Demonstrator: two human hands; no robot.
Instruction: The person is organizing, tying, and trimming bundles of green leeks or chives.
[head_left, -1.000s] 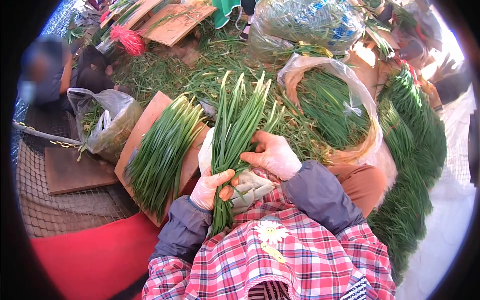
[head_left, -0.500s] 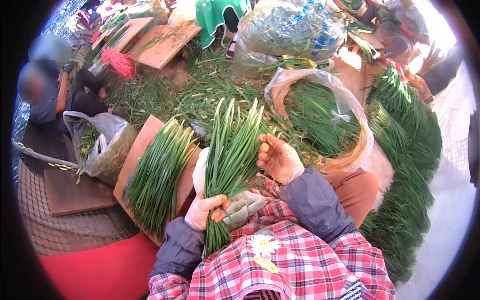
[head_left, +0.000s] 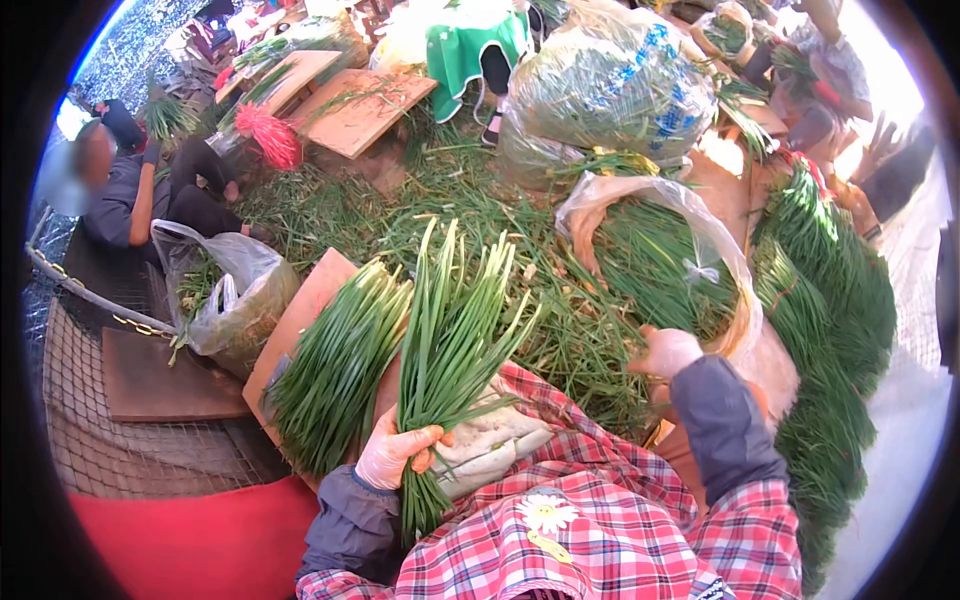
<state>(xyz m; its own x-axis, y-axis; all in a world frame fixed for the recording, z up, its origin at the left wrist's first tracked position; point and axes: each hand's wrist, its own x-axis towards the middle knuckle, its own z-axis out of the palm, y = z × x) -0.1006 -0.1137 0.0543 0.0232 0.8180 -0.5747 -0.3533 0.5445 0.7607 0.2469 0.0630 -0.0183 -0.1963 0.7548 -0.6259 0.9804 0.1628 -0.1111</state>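
My left hand (head_left: 398,447), in a thin pale glove, is closed around the lower part of a bunch of garlic chives (head_left: 455,320). Their pale ends point up and away from me, while the green tips hang below the fist. Out to the right, my right hand (head_left: 668,352) is over loose trimmings beside a clear plastic bag; its fingers look apart, with nothing visible in them. To the left of the held bunch, a thick pile of chives (head_left: 340,365) rests on a wooden board (head_left: 262,385).
The open plastic bag (head_left: 742,300) on the right contains more greens. Tied chive bundles (head_left: 835,370) line the far right. Scattered trimmings (head_left: 480,200) cover the ground ahead. A smaller bag (head_left: 245,310) stands left, near a seated person (head_left: 120,205). A stuffed clear sack (head_left: 600,95) lies behind.
My right hand has moved right and down, away from the held chives toward the plastic bag. My left hand still grips the bunch. The whole view has shifted slightly.
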